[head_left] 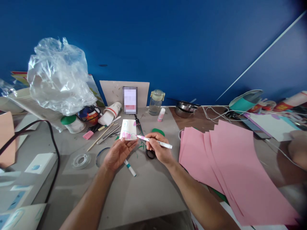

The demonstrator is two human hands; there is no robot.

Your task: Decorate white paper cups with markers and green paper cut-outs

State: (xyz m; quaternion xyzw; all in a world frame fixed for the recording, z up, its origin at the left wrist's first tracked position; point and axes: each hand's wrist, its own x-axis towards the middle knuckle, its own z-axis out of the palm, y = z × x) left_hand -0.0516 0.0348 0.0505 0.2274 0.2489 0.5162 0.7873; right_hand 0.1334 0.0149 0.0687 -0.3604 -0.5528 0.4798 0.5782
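Observation:
My left hand (120, 151) grips a small white paper piece (129, 127) by its lower edge, with the thumb in front. Pink strokes and faint teal lines mark its face. A white felt-tip marker with a pink end (159, 142) is pinched in my right hand (159, 148). Its pink tip points left and meets or nearly meets the paper's right edge. Below my hands, a second marker with a teal band (130, 168) lies on the desk. Black-handled scissors (150, 154) are partly hidden behind my right hand, near green paper scraps (141, 146).
Pink paper sheets (230, 159) cover the right side. A tape roll (81, 161), sticks (103, 134) and a plastic bag (59, 76) are left. Behind stand a phone (130, 100), glue stick (161, 115), water jar (156, 103) and metal bowls (185, 110). Another person's hand (298, 145) is far right.

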